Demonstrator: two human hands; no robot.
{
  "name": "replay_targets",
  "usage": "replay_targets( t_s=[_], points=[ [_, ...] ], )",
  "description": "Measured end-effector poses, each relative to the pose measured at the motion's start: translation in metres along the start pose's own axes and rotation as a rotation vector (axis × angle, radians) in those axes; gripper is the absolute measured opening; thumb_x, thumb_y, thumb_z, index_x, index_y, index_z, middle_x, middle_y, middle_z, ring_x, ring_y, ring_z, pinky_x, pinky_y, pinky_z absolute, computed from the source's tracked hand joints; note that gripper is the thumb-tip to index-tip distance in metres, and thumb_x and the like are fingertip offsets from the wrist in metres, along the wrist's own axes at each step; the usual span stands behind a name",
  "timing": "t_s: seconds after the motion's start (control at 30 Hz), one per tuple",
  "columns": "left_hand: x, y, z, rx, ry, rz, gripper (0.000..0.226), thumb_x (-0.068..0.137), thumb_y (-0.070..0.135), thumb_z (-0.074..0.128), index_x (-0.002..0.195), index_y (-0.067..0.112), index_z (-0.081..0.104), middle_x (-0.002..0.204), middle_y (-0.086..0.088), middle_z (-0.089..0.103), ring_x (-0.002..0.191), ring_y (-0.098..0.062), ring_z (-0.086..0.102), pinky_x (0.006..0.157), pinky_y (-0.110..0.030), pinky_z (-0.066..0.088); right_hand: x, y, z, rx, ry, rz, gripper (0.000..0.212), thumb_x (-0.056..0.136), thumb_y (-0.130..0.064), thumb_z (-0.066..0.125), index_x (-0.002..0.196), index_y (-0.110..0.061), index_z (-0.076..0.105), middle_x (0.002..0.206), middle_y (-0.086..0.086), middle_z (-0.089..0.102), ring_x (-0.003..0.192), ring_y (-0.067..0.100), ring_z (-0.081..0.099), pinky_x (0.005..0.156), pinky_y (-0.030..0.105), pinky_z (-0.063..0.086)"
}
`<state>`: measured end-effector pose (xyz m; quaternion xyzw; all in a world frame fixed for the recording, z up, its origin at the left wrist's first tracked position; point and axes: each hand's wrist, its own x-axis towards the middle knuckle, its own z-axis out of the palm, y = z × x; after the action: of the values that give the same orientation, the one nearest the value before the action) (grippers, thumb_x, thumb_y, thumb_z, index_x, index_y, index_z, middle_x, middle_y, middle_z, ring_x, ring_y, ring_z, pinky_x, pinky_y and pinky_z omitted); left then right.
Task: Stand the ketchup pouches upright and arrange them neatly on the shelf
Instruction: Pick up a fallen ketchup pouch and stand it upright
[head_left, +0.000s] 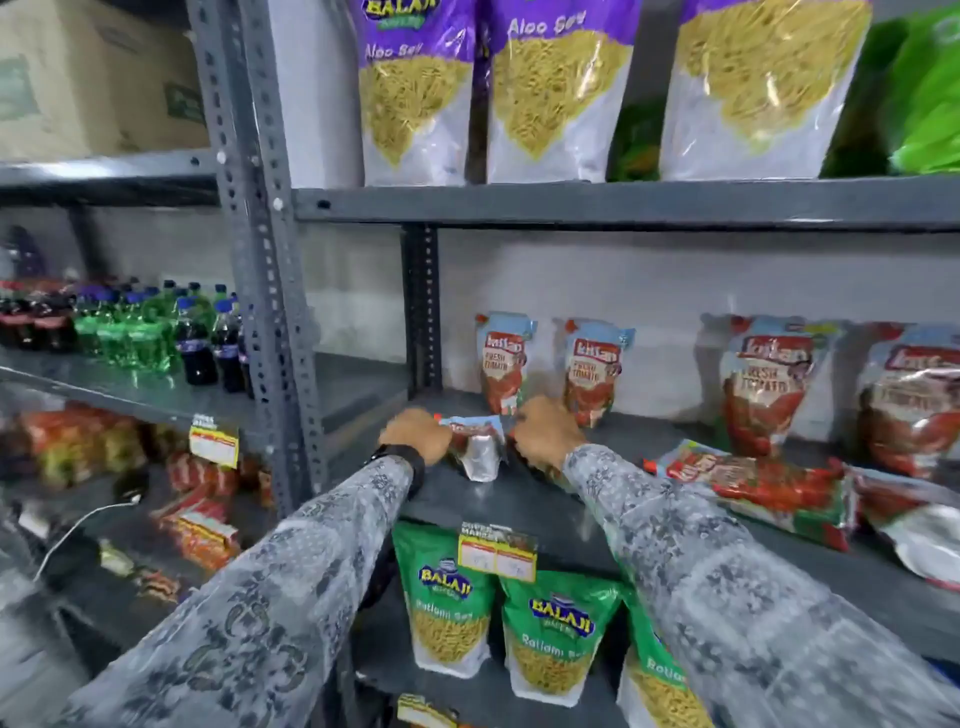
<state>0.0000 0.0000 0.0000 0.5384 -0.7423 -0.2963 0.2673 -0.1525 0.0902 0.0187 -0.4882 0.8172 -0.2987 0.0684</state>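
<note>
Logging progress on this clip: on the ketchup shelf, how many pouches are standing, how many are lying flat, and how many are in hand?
Standing upright at the back: 4, first at
Lying flat on the right: 2, first at
Held tilted between the left hand and right hand: 1
Total: 7 ketchup pouches in view; the frame's right edge cuts off the shelf, so more may exist.

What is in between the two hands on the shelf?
In the head view, a small ketchup pouch sits between the left hand and right hand, silver bottom facing the camera. Both hands touch it.
</note>
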Motion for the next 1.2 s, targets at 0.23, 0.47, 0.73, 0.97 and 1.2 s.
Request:
replay_targets(
  t_s=[0.23,0.47,0.73,0.97,1.2],
  points=[
    [0.036,-0.010,0.018,-0.655,-0.250,-0.361,0.020,0.098,0.002,0.057,0.116,-0.001,0.066,0.077,-0.015,0.070,0.068,-0.023,0.068,0.070,-0.036,0.061,0.051,0.002,0.024,0.362,-0.233,0.290,0.034,0.098,-0.011,0.061,0.128,0.004,0.065,0.121,0.024,0.073,0.092,0.043,0.078,0.077,0.055,0.067],
    [0.049,-0.009,0.023,-0.748,-0.158,-0.355,0.030,0.098,-0.009,0.049,0.073,0.005,0.058,0.041,-0.003,0.064,0.044,-0.014,0.066,0.056,-0.027,0.060,0.076,0.009,0.039,0.551,-0.053,0.364,0.041,0.092,-0.015,0.072,0.129,0.000,0.068,0.132,0.019,0.070,0.119,0.038,0.069,0.101,0.046,0.058],
    [0.074,0.011,-0.022,-0.738,0.117,-0.022,0.009,0.095,0.003,0.067,0.104,-0.001,0.068,0.092,-0.015,0.071,0.071,-0.022,0.067,0.063,-0.030,0.062,0.100,-0.019,0.024,0.960,0.014,0.261,0.015,0.088,0.004,0.075,0.101,-0.003,0.073,0.085,0.009,0.076,0.070,0.026,0.074,0.050,0.032,0.062],
    [0.102,-0.018,0.004,-0.663,0.197,0.050,0.021,0.093,0.004,0.069,0.113,-0.001,0.073,0.092,-0.007,0.075,0.076,-0.017,0.072,0.060,-0.022,0.062,0.104,-0.019,0.056,0.773,0.209,0.254,0.030,0.090,-0.002,0.072,0.068,-0.020,0.062,0.093,0.008,0.076,0.101,0.035,0.075,0.091,0.046,0.063],
    [0.103,-0.052,0.029,-0.686,0.117,0.019,0.021,0.096,0.012,0.066,0.115,0.012,0.075,0.091,0.006,0.077,0.080,-0.008,0.072,0.063,-0.018,0.060,0.092,-0.009,0.078,0.724,0.207,0.299,0.017,0.090,-0.003,0.068,0.081,-0.017,0.071,0.109,0.012,0.079,0.107,0.030,0.071,0.102,0.043,0.056]
  ],
)
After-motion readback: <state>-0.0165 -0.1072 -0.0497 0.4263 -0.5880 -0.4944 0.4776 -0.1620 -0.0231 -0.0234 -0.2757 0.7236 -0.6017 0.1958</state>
